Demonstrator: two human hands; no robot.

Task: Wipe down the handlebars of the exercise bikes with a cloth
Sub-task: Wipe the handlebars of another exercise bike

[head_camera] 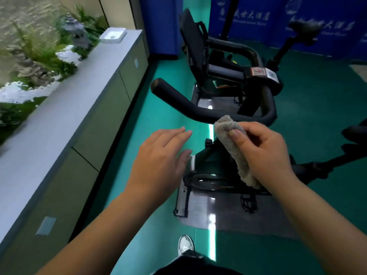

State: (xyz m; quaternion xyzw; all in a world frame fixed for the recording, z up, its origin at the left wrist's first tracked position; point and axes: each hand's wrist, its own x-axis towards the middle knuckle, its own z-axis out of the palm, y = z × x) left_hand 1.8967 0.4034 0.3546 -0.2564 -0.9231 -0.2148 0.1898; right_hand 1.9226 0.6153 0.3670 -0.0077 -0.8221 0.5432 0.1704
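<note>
The cloth (235,149), a grey-beige folded towel right of frame centre, is pinched between thumb and fingers of the right hand (262,153); its upper end lies just below the near bike's handlebar (198,111), and we cannot tell whether it touches the bar. The left hand (160,155), lower centre, hovers with fingers straight, grasping nothing. We judge the wiping to be at or near its start on this bar; no trace on the black grip shows what has been cleaned. A second bike's handlebar (236,48), upper centre, appears yet to be reached. The only container, a white tray (112,35) on the grey surface (65,108) at upper left, shows no contents we can make out.
</note>
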